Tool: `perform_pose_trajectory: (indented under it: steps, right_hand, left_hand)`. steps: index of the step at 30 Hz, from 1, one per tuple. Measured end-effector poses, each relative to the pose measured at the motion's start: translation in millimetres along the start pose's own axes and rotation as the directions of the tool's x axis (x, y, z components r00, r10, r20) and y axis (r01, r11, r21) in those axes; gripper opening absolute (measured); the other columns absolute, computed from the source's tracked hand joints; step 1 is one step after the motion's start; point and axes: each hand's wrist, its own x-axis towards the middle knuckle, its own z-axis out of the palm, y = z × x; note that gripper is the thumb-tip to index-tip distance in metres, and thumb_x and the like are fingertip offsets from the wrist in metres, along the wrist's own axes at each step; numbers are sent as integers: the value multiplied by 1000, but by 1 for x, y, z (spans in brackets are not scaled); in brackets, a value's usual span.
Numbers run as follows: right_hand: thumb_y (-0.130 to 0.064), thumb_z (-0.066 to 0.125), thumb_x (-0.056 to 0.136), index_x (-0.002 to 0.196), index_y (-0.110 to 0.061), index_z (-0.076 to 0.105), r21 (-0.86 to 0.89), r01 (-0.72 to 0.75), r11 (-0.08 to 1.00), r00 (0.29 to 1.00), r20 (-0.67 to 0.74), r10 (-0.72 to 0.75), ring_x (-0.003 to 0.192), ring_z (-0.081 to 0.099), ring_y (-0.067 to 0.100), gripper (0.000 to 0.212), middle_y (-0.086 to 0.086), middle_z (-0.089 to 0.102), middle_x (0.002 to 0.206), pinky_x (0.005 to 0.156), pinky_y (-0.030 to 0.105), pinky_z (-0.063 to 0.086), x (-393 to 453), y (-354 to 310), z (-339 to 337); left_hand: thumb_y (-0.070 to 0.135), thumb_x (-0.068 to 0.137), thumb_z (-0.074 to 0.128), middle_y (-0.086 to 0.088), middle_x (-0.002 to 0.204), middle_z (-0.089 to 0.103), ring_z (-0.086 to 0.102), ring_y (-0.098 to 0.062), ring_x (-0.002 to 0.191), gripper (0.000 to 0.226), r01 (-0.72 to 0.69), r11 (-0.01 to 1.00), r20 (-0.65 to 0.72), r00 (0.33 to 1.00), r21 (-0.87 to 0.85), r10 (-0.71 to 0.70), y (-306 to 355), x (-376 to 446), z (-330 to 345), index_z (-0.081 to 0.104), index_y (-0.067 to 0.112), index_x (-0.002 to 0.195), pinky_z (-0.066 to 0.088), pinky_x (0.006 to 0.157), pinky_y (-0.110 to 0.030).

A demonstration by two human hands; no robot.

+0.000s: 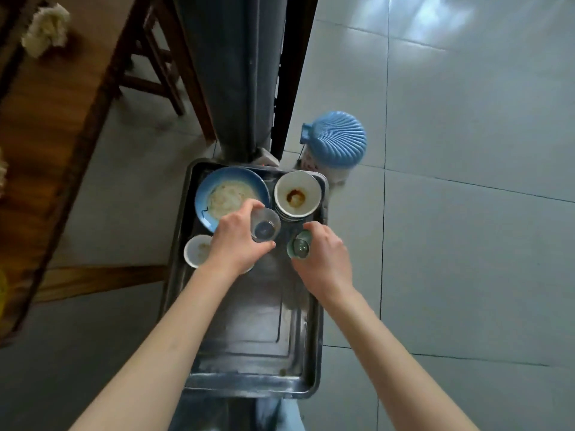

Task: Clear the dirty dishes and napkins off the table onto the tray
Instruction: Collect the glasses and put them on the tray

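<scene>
Head view: left hand (238, 241) curled round clear glass (265, 226), right hand (323, 256) gripping green cup (299, 247), over tray (306, 346); near half bare, no readable writing

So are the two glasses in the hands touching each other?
Apart. The head view shows a strip of dark tray between the clear glass in the left hand and the greenish glass in the right hand.

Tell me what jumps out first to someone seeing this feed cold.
Two hands over the metal tray, each gripping a small glass: the left hand a clear glass, the right hand a greenish glass. Behind them sit a smeared blue plate and a stained white bowl; a crumpled napkin remains on the wooden table, top left.
</scene>
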Motion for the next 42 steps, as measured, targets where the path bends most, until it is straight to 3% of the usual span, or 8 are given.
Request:
perform_pose_trajectory:
  steps: [4, 8, 13, 24, 29, 42]
  right_hand:
    - [-17, 63, 80, 121, -13, 51, 4, -5, 1000, 999, 32, 5, 104, 56, 28, 43, 7, 57, 118, 80, 32, 42, 18, 27, 30]
    - [-16, 61, 79, 114, -11, 53, 17, -9, 1000, 999, 34, 8, 101, 56, 31, 36, 8, 58, 114, 76, 33, 42, 36, 44, 52]
    - [-19, 60, 81, 106, -10, 54, 26, -8, 1000, 1000, 12, 8, 98, 56, 32, 28, 9, 59, 110, 71, 33, 40, 54, 57, 74]
    - [-13, 64, 76, 106, -10, 54, 24, -12, 1000, 1000, 0, 12, 99, 56, 32, 32, 8, 58, 110, 72, 34, 43, 75, 64, 90]
    - [-15, 65, 77, 105, -10, 53, 9, -23, 1000, 1000, 3, 23, 100, 56, 32, 31, 8, 58, 111, 72, 34, 43, 79, 64, 92]
    - [-20, 72, 73, 110, -10, 52, 3, -48, 999, 998, 34, 48, 102, 57, 30, 42, 7, 58, 115, 76, 35, 45, 79, 60, 89]
  left_hand:
    - [23, 60, 85, -2, 104, 64, 59, -21, 95, 61, 39, 999, 25, 999, 32, -40, -14, 5, 40, 54, 20, 112, 43, 79, -27]
    - [21, 60, 84, -4, 114, 58, 55, -24, 102, 64, 55, 994, 55, 997, 97, -61, -27, 12, 67, 54, 17, 116, 47, 86, -37]
    - [22, 62, 84, -8, 114, 56, 54, -26, 103, 66, 71, 985, 44, 996, 157, -78, -36, 26, 89, 53, 14, 120, 40, 79, -29]
    - [12, 68, 80, -10, 113, 56, 56, -29, 102, 55, 101, 953, 38, 992, 284, -116, -45, 46, 108, 54, 10, 117, 43, 80, -32]
    - [21, 65, 84, -10, 115, 56, 56, -30, 104, 63, 96, 954, 45, 993, 284, -113, -45, 49, 110, 54, 11, 119, 44, 83, -33]
    - [19, 62, 86, -9, 115, 55, 56, -27, 102, 66, 79, 954, 44, 994, 288, -96, -46, 50, 111, 53, 10, 118, 45, 84, -30]
